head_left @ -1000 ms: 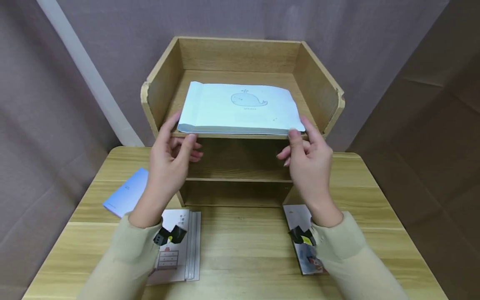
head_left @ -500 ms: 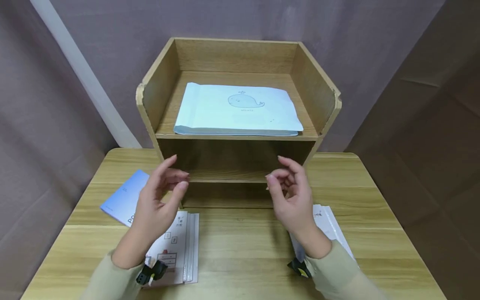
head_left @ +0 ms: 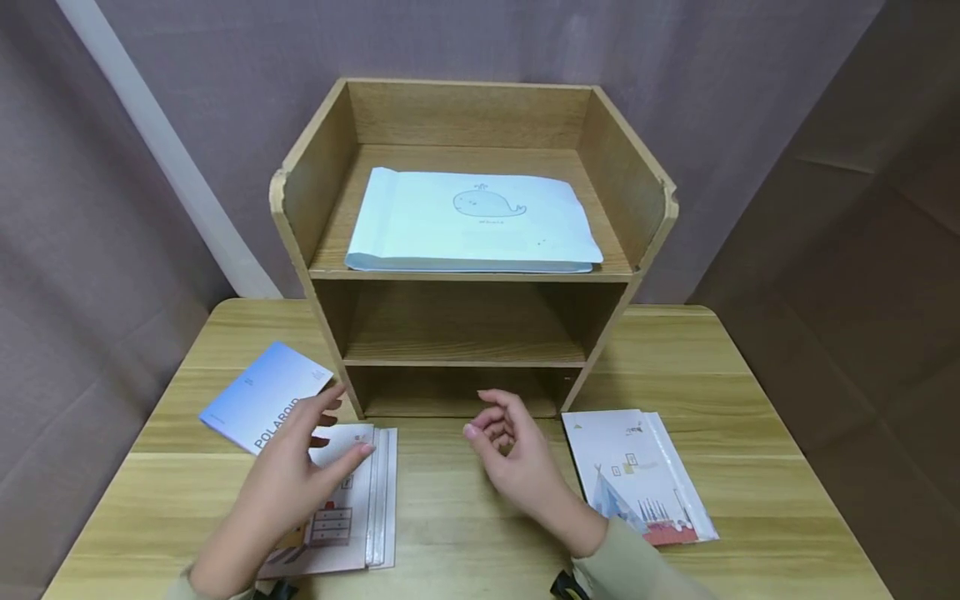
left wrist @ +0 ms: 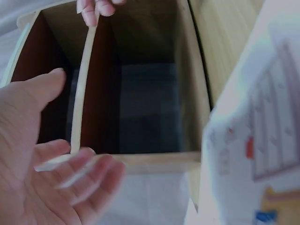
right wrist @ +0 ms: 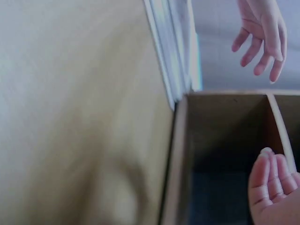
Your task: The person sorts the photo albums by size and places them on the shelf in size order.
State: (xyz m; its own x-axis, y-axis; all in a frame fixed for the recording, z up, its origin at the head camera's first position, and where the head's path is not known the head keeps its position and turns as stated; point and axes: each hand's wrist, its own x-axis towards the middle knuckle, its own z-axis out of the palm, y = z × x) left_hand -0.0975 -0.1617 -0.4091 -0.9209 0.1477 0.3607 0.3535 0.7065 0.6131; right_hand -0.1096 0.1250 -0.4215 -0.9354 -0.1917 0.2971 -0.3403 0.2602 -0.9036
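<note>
My left hand [head_left: 281, 479] hovers over the stack of white illustrated books [head_left: 341, 533] at the front left, fingers spread and holding nothing. Partly behind that hand lies a blue Polaroid booklet [head_left: 262, 392]. My right hand [head_left: 517, 462] is in the air before the wooden shelf's bottom opening, its fingers loosely bent with nothing in them. On the top level of the wooden shelf [head_left: 480, 277] a pale book with a whale drawing [head_left: 420, 217] lies flat near the front edge. In the left wrist view the left hand [left wrist: 61, 178] shows thumb and fingers apart.
Another illustrated book [head_left: 637, 467] with a tent picture lies on the table [head_left: 465, 533] at the right. Two lower compartments of the shelf face me. A grey curtain [head_left: 480, 42] hangs behind the shelf.
Both hands have let go of the whale book, which stays on the top shelf. They have come down and back, the left toward the front-left books, the right toward the middle.
</note>
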